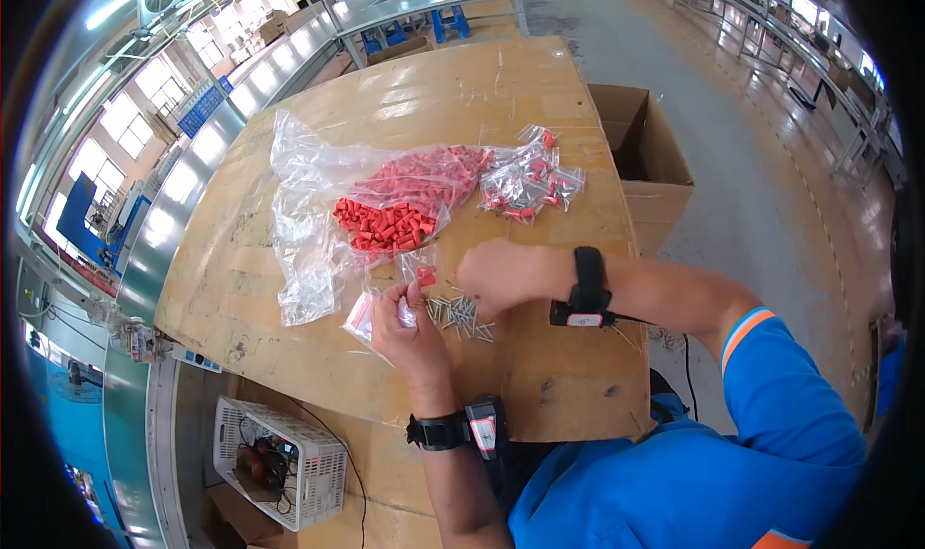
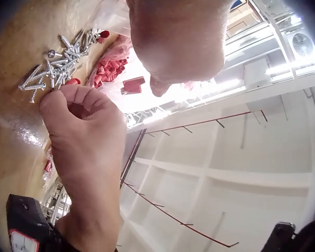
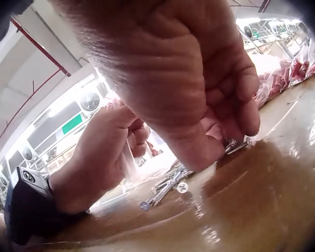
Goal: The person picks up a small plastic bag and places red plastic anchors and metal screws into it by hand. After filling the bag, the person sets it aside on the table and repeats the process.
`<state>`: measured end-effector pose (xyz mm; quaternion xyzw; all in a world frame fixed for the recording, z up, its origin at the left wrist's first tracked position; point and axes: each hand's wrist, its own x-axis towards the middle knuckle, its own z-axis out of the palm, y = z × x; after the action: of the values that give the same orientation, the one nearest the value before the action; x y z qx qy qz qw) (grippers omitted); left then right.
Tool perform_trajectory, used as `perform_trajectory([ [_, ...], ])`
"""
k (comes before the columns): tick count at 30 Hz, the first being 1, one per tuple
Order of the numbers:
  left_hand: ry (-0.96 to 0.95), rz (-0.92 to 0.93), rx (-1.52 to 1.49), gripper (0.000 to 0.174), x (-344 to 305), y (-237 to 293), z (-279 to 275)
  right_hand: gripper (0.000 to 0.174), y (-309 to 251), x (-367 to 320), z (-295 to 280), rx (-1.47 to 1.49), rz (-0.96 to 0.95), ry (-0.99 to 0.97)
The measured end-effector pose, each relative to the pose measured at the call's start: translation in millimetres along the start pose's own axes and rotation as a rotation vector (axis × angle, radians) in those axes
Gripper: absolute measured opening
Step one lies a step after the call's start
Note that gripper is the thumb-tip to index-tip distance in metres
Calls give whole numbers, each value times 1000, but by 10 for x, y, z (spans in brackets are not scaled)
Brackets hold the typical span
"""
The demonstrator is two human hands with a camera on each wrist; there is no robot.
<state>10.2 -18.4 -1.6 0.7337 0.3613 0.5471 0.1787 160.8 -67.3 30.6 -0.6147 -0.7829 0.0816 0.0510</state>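
Note:
My left hand [image 1: 412,342] pinches a small clear plastic bag, with red plastic plugs [image 1: 426,275] showing just past the fingertips. Under that hand lies a zip bag with a red stripe [image 1: 359,316]. To its right, my right hand [image 1: 501,277] is down at a loose pile of silver screws [image 1: 462,316]. From the right wrist, the thumb and fingers of this hand [image 3: 194,100] pinch a screw [image 3: 239,146] low over the tabletop. More screws [image 2: 65,60] lie beside its fingertips in the left wrist view.
Beyond the hands, a large clear bag spills red plugs [image 1: 385,225] onto the cardboard-covered table [image 1: 231,260]. Right of it are filled small bags [image 1: 530,178] of red plugs and screws. An open carton [image 1: 660,188] stands off the right edge; a white crate [image 1: 323,482] sits below left.

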Motion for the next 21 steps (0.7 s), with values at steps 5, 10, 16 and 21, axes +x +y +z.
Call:
perform_trajectory([
  [5,-8,-4,19,15,2,15,-2,19,272,-79,-86,497,115,61],
  [10,-29,-24,-3,13,7,26,-3,15,249,-156,-9,275,54,32],
  [16,-41,-35,-12,13,2,33,-13,13,138,-175,132,246,-34,95],
  [21,-20,-40,-26,13,-1,30,-2,16,219,-217,102,283,-37,110],
])
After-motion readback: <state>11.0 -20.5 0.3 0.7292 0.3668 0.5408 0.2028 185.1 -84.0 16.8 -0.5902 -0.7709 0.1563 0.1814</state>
